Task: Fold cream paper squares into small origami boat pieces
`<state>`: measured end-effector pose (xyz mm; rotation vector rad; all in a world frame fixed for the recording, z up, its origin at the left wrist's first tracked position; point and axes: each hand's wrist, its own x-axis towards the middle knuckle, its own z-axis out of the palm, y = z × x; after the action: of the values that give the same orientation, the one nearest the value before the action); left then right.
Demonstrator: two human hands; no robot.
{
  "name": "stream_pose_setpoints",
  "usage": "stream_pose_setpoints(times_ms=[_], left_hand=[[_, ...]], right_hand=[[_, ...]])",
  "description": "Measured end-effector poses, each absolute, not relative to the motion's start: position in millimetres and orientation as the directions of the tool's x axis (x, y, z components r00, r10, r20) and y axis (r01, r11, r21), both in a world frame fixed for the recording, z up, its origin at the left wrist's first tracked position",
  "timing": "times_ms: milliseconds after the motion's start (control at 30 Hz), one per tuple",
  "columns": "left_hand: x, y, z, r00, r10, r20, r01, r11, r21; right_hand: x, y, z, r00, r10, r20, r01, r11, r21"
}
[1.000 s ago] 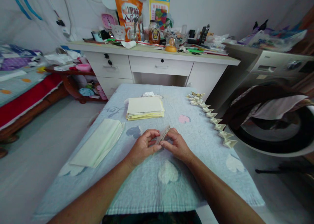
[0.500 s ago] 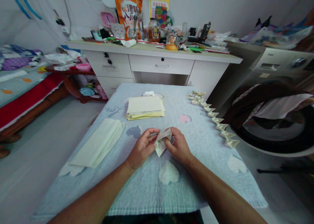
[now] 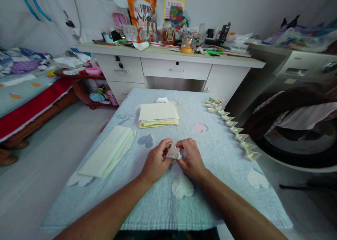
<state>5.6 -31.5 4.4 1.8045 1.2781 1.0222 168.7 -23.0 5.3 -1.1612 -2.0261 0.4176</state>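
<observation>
Between my two hands is a small piece of folded paper [image 3: 173,152], pale with print on it, its peak pointing away from me. My left hand [image 3: 158,160] pinches its left side, and my right hand [image 3: 191,157] grips the right side. Fingers cover much of the paper. Beyond my hands lies a stack of cream and yellow paper sheets [image 3: 158,113]. To the left is a long folded pale sheet or bundle [image 3: 107,152]. A row of folded paper boats [image 3: 240,136] runs along the table's right side, with a patterned one at its far end.
A blue cloth with heart shapes [image 3: 147,205] covers the table. Behind it stands a white desk [image 3: 173,66] crowded with jars, a snack bag and a pink clock. A washing machine [image 3: 297,71] with laundry hanging out is on the right, a bed [image 3: 28,96] on the left.
The folded paper has turned in my hands: its point faced toward me before, and now a peak stands away from me. My fingers have closed in around it. The view has shifted slightly.
</observation>
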Motion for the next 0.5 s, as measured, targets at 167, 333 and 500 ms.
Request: stream_pose_setpoints(times_ms=[167,333,500], left_hand=[[5.7,-31.7,4.1,0.21,0.963,0.172,0.216,-0.217,0.952],[5.3,-30.4,5.0,0.191,0.97,0.147,0.018,-0.154,0.988],[6.1,-32.7,8.8,0.164,0.978,0.125,-0.042,-0.12,0.992]], right_hand=[[169.6,-21.7,2.1,-0.278,0.841,0.465,0.61,0.528,-0.591],[172.0,-20.9,2.0,-0.305,0.797,0.522,0.559,0.593,-0.579],[174.6,-21.7,3.1,-0.344,0.745,0.571,0.514,0.658,-0.55]])
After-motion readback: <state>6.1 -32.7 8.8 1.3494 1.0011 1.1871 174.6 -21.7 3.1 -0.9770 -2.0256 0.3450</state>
